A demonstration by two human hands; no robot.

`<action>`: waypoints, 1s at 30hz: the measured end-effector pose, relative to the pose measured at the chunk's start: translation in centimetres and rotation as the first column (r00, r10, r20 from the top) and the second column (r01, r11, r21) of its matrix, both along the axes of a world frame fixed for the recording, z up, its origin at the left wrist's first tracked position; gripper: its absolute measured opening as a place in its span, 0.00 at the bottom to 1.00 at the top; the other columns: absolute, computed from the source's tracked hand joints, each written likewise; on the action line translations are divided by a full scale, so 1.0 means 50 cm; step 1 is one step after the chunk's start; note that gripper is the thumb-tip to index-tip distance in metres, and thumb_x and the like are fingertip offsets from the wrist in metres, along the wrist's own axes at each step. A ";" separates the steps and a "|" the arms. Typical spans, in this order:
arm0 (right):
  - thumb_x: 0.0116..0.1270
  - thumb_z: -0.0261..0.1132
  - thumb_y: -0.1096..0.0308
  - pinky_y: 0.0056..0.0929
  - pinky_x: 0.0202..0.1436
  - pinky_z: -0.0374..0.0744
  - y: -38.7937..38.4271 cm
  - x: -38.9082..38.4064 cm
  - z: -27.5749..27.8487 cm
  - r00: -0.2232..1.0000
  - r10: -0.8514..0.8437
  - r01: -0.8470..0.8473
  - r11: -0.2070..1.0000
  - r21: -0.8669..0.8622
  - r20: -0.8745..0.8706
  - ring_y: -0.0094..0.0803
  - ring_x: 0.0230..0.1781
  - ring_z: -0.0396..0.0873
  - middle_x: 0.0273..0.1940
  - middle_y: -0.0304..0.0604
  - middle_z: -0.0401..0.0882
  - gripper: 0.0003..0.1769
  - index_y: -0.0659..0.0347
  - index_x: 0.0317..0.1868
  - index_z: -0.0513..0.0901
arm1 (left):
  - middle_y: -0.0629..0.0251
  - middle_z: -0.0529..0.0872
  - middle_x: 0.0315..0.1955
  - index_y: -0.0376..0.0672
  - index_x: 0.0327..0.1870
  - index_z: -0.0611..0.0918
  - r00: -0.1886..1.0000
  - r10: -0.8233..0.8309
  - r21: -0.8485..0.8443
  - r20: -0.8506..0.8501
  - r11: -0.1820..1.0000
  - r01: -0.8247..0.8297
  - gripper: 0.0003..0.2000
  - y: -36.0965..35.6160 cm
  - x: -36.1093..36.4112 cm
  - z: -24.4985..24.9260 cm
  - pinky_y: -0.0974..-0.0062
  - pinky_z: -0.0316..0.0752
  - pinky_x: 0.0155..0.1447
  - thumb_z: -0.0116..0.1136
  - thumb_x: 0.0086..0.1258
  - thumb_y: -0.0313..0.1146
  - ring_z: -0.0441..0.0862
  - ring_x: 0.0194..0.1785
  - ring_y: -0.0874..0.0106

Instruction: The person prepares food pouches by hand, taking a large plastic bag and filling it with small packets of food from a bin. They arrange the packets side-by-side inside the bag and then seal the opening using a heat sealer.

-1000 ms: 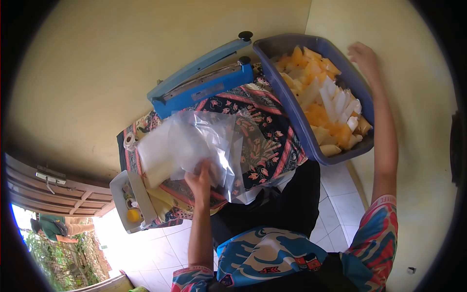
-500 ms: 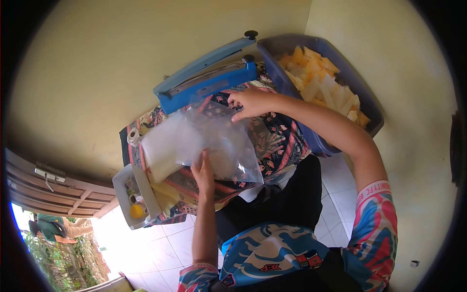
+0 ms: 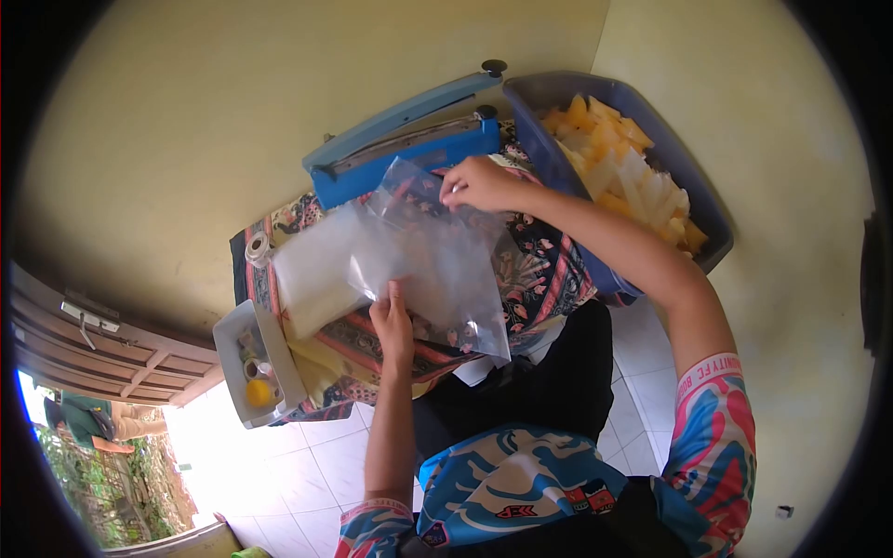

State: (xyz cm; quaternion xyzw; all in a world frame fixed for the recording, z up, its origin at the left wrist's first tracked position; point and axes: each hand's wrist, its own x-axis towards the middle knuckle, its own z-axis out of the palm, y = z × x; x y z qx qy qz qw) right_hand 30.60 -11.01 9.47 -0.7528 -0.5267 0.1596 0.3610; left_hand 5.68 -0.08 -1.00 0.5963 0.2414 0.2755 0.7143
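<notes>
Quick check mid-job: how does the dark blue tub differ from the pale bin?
Size: the dark blue tub is far larger than the pale bin.
Contents: the tub holds a heap of orange and whitish pieces; the bin holds a few small items, one a yellow object.
Place: the tub stands to the person's right, the bin to the left.
Both are open-topped.

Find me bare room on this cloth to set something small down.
The patterned cloth looks bare between the clear plastic and the blue tub. A smaller patch lies between the gray tray and the left hand. It's crowded in the middle, under that plastic and the whitish stack, and at the far edge, where the blue sealer stands.
</notes>
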 end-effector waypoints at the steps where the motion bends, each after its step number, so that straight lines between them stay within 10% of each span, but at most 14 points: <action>1: 0.63 0.70 0.69 0.28 0.39 0.82 0.002 0.014 0.013 0.999 -0.032 0.032 0.999 0.004 -0.041 0.29 0.32 0.88 0.30 0.47 0.89 0.10 0.68 0.38 0.87 | 0.70 0.84 0.34 0.35 0.45 0.85 1.000 0.007 -0.011 0.014 1.000 -0.006 0.19 0.009 0.004 -0.018 0.79 0.73 0.44 0.51 0.81 0.45 0.77 0.38 0.81; 21: 0.78 0.55 0.63 0.33 0.44 0.86 -0.112 0.125 0.193 0.829 -0.168 0.331 0.917 0.225 -0.534 0.36 0.41 0.87 0.49 0.51 0.84 0.10 0.61 0.42 0.76 | 0.69 0.85 0.33 0.34 0.44 0.84 0.990 0.121 0.051 0.073 0.991 -0.125 0.12 0.016 0.017 -0.047 0.82 0.70 0.41 0.62 0.75 0.36 0.76 0.35 0.81; 30: 0.77 0.58 0.60 0.25 0.30 0.81 -0.105 0.115 0.191 0.758 -0.167 0.339 0.927 0.162 -0.631 0.29 0.26 0.83 0.33 0.45 0.85 0.14 0.62 0.38 0.80 | 0.69 0.85 0.36 0.35 0.44 0.82 0.987 0.126 0.034 0.103 0.991 -0.130 0.09 0.012 0.016 -0.034 0.81 0.71 0.43 0.61 0.75 0.33 0.76 0.38 0.80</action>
